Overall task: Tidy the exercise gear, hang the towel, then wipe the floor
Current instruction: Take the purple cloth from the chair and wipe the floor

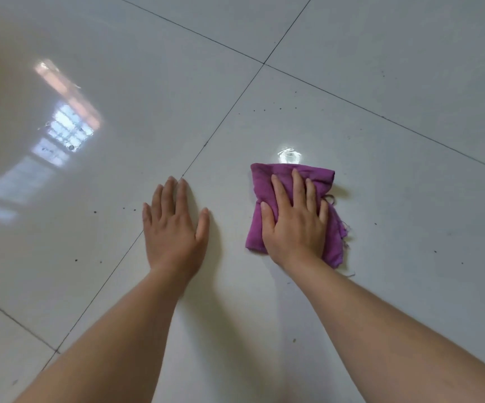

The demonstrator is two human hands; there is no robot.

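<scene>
On tiled floor point(381, 68): right hand point(295, 225) flat, pressing purple cloth point(264, 181); left hand point(173, 228) flat, holding nothing.

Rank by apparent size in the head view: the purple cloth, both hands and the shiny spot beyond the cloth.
1. purple cloth: largest, though the right hand covers part.
2. left hand and right hand: alike, not ranked.
3. shiny spot: smallest.

Count: hands 2 – left hand point(174, 228), right hand point(295, 225); purple cloth point(264, 181) 1; grout crossings point(264, 64) in floor point(395, 228) 2 visible; window reflection point(61, 132) 1; wet glint point(289, 155) 1
</scene>
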